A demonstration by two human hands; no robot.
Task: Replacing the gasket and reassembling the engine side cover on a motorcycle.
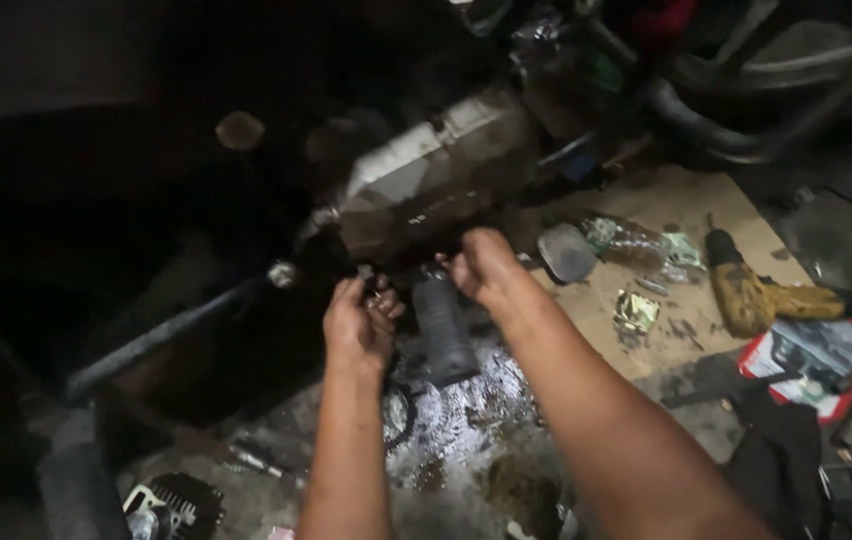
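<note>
Two bare hands meet just below centre of the frame at the underside of a grimy metal engine block, which sits tilted in the upper middle with its pale, oil-streaked casing catching the light. Directly beneath it hangs a black ribbed rubber boot, a dull, tapering sleeve that widens toward its lower end and points down and slightly right. The right hand is curled at the boot's top, where it joins the block, fingers bent in as if to steady that joint; whether they truly clamp anything cannot be told in the dark. The left hand, just left of the boot, has its fingers pinched closed around a small part too dim to identify, held close to the block, seemingly so it stays within reach of the fitting. A dark metal rod runs from the block toward the lower left. Below the hands the floor glistens wet with oil. To the right, flattened cardboard serves as a work mat, bearing a dirty yellow power drill, crumpled foil wrappers and a grey oval piece; a red-edged package lies at its lower right corner.
</note>
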